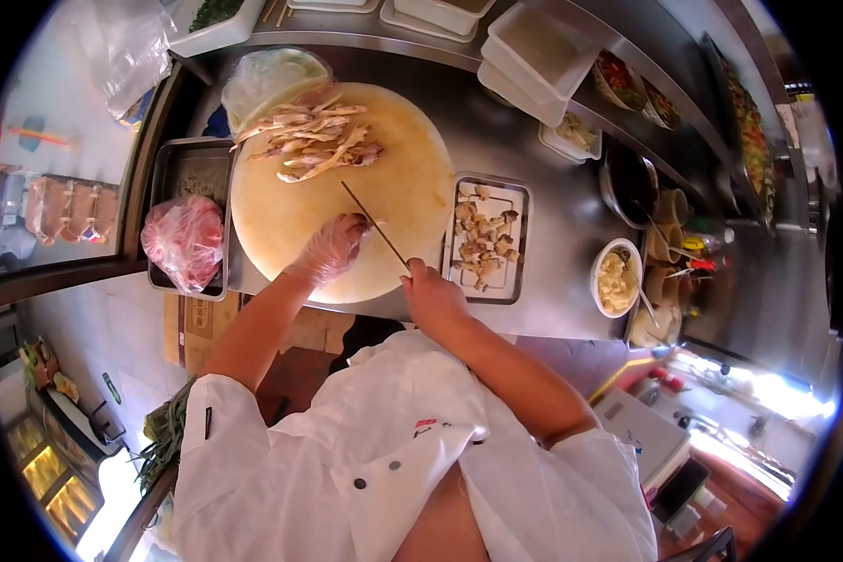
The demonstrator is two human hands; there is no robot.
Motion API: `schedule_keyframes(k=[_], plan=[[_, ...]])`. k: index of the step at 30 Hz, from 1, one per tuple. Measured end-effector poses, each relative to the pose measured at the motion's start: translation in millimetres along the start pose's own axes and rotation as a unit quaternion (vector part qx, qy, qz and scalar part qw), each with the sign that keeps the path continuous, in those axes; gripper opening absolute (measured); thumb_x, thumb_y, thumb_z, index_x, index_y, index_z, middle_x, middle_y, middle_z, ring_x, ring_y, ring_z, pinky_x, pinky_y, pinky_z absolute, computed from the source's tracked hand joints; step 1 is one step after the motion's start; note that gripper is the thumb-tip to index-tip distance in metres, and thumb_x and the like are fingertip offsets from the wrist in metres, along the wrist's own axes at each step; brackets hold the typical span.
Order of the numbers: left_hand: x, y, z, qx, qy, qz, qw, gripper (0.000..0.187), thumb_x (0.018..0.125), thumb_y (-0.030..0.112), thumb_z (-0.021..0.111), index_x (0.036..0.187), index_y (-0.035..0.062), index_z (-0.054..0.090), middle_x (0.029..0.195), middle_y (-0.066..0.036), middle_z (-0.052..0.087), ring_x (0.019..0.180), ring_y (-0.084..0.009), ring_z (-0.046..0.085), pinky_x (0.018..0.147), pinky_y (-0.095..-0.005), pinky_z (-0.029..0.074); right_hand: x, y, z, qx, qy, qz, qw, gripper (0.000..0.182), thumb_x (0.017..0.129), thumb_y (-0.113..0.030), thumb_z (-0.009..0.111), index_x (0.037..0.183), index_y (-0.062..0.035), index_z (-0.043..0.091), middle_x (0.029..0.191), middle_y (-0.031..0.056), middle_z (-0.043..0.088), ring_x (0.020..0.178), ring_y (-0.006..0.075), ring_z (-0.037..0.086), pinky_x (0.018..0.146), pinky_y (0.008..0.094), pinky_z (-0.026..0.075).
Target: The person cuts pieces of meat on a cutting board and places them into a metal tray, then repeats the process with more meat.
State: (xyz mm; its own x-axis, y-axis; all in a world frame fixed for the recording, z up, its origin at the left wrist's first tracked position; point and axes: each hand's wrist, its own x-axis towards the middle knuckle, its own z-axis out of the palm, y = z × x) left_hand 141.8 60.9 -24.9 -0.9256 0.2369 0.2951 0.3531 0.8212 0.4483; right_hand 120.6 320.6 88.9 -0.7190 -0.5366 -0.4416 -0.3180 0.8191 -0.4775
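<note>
Cutting in progress on a round, pale yellow wooden chopping board (290,201) set on a dark steel tabletop (553,225).

Right hand (433,298): bare, fist closed round the handle of a long thin-bladed knife (375,225), blade angled up and away across the board, tip toward the board's middle.

Left hand (330,248): in a clear plastic glove, fingers curled down on the board just beside the blade, apparently pinning a small piece of food; piece itself hidden under the fingers, so impossible to tell what.

At the board's far edge, well apart from both hands: a heap of pale, shredded cooked meat strips (314,140). Right of the board, touching its edge: a rectangular steel tray of brownish chopped meat pieces (485,239). Left of the board: a second steel tray carrying a pink plastic bag (184,242).

For a clean cut, as judged from this position:
- Keep gloved fingertips tucked back, knuckles leading against the flat of the blade.
- Hold the blade upright, not leaning toward the left hand.
- Cut with a smooth forward draw rather than a hard chop; soft cooked meat likely to tear or slip.
- Take small, even slices to match the pieces in the tray.
- Keep the board steady and the finished pieces clear of the cutting line.
</note>
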Motion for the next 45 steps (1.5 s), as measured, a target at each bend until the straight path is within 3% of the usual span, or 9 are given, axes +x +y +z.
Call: schedule_keyframes(k=[8,15,20,26,35,41,45], plan=[[6.0,-1.5,-0.9,-0.018,-0.040,-0.008,0.999,0.036,0.078,0.000,0.074,0.114,0.0042,0.072,0.120,-0.012,0.067,0.106,-0.0357,0.066,0.090,-0.0461,0.059,29.2,-10.7,16.4,0.026,-0.001,0.003,1.000,0.027,0.113,-0.029,0.053,0.124,-0.0044,0.049,0.107,0.0268,0.071,0.092,0.0512,0.073,0.080,0.0590,0.060],[3.2,1.1,0.8,-0.056,0.026,0.007,0.998,0.036,0.079,-0.002,0.075,0.114,0.0052,0.068,0.117,-0.014,0.067,0.104,-0.0381,0.067,0.089,-0.0476,0.059,78.8,-7.7,28.7,0.031,0.031,-0.033,0.999,0.028,0.113,-0.030,0.050,0.125,-0.0053,0.052,0.108,0.0275,0.071,0.094,0.0493,0.074,0.081,0.0593,0.061],[-6.4,20.9,-28.5,-0.070,0.084,-0.041,0.993,0.039,0.078,-0.007,0.073,0.115,0.0054,0.066,0.115,-0.016,0.067,0.103,-0.0401,0.068,0.085,-0.0504,0.059,45.9,12.7,7.0,0.046,0.053,-0.056,0.996,0.029,0.111,-0.030,0.054,0.128,-0.0070,0.053,0.105,0.0245,0.072,0.089,0.0482,0.074,0.077,0.0583,0.061],[-8.4,11.4,-18.4,-0.056,0.062,-0.038,0.996,0.032,0.079,-0.007,0.074,0.110,0.0017,0.069,0.111,-0.016,0.069,0.099,-0.0396,0.068,0.083,-0.0485,0.059,-0.4,-4.1,-1.1,0.026,0.017,-0.056,0.998,0.027,0.111,-0.028,0.056,0.126,-0.0061,0.052,0.102,0.0243,0.073,0.087,0.0478,0.073,0.074,0.0578,0.060],[-8.8,6.6,-5.6,-0.030,0.068,-0.023,0.997,0.028,0.079,-0.006,0.075,0.105,0.0021,0.067,0.104,-0.016,0.068,0.094,-0.0391,0.068,0.079,-0.0467,0.059,-8.1,-15.1,-0.2,0.013,-0.020,-0.035,0.999,0.027,0.113,-0.028,0.052,0.121,-0.0014,0.049,0.102,0.0244,0.072,0.089,0.0453,0.075,0.078,0.0536,0.063],[-5.6,7.4,4.3,-0.039,0.092,-0.006,0.995,0.031,0.079,-0.001,0.080,0.106,0.0051,0.066,0.104,-0.014,0.068,0.095,-0.0383,0.068,0.079,-0.0468,0.059,-5.5,-9.5,-3.7,0.043,-0.014,0.026,0.999,0.029,0.111,-0.028,0.056,0.128,-0.0049,0.051,0.108,0.0264,0.073,0.091,0.0496,0.073,0.078,0.0588,0.059],[-15.6,16.3,-31.4,-0.023,0.094,-0.083,0.992,0.037,0.079,0.007,0.086,0.109,0.0070,0.065,0.106,-0.013,0.068,0.095,-0.0379,0.068,0.080,-0.0478,0.059,-6.4,-1.6,-10.1,0.058,0.011,0.032,0.998,0.030,0.111,-0.028,0.056,0.129,-0.0047,0.051,0.108,0.0279,0.074,0.093,0.0493,0.072,0.080,0.0587,0.058]])
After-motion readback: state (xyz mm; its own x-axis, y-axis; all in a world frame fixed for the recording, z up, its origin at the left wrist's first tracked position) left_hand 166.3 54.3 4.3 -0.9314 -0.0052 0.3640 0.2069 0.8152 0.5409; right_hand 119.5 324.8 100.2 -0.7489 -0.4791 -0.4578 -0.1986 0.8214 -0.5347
